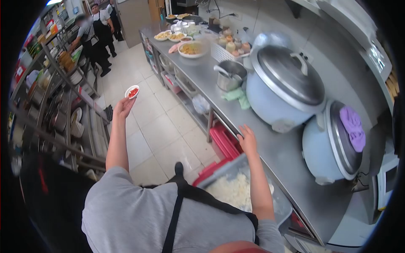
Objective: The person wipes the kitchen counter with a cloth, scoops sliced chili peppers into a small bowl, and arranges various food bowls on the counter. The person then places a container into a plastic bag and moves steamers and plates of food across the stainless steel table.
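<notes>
Out over the aisle, my left hand (123, 106) holds a small white dish (132, 92) with chopped red pieces in it. My right hand (247, 139) is at the front edge of the steel counter (274, 145), fingers apart, with nothing visible in it. Below my right arm sits a grey plastic tub (276, 202) with a white, lumpy food (234, 189) inside. A red lid or container (221, 141) shows under the counter edge. Two large rice cookers (270, 97) with metal lids stand on the counter, the nearer one (325, 143) carrying a purple cloth (352, 128).
Along the counter are a metal pot (231, 76), a green cloth (238, 98), a white basket (220, 55) and a bowl of food (192, 49). Shelving (63, 71) lines the left side. Several people (101, 27) stand at the back left of the tiled aisle.
</notes>
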A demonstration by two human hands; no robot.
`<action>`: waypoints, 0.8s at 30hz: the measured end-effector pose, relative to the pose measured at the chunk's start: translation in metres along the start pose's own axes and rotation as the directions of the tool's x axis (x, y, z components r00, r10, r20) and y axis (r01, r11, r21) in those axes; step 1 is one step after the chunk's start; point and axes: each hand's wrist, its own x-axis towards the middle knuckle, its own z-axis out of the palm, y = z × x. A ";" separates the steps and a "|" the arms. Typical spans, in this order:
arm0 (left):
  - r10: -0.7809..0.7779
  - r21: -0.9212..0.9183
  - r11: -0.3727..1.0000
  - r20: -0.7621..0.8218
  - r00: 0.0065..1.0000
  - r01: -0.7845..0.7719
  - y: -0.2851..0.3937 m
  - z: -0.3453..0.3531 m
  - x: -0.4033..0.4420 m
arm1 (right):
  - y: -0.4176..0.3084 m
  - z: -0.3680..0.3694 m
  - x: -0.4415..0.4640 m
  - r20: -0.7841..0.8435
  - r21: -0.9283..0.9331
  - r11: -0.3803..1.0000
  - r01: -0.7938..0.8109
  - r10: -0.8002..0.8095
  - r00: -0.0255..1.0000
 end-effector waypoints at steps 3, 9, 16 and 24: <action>-0.014 0.020 1.000 0.023 1.000 0.014 0.028 -0.003 0.090 | 0.007 0.055 0.102 -0.012 -0.136 0.991 0.012 -0.014 1.000; 0.038 0.036 0.999 -0.056 0.998 -0.036 0.113 -0.016 0.230 | 0.046 0.124 0.222 -0.183 -0.391 0.829 -0.399 0.355 0.917; 0.074 0.105 0.992 -0.098 0.992 -0.064 0.203 -0.043 0.315 | 0.062 0.126 0.224 -0.201 -0.450 0.744 -0.495 0.455 0.867; -0.116 0.106 0.988 0.042 0.992 0.111 0.198 0.030 0.435 | 0.001 0.095 0.218 -0.180 -0.484 0.679 -0.553 0.541 0.822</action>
